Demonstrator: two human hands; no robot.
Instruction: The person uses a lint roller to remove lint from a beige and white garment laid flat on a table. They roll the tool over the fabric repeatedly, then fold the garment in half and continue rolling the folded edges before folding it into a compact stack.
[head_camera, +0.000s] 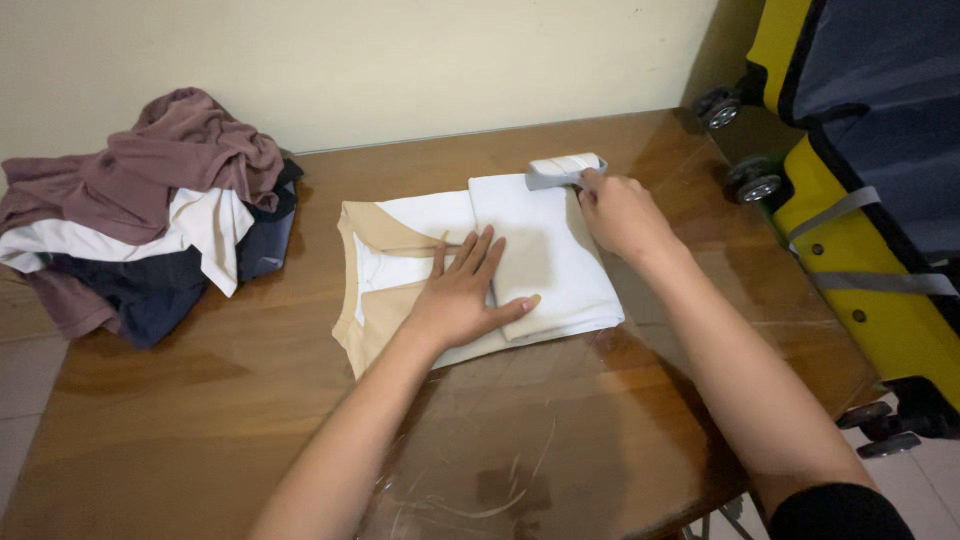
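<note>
A folded white and tan shirt lies in the middle of the wooden table. My left hand rests flat on it with fingers spread, pressing the fold down. My right hand is at the shirt's far right corner, its fingers closed on the end of a small grey and white hand-held device that sits at the shirt's top edge.
A heap of loose clothes, mauve, white and dark blue, sits at the table's back left. A yellow and dark blue wheeled suitcase stands against the table's right side. A pale wall runs behind.
</note>
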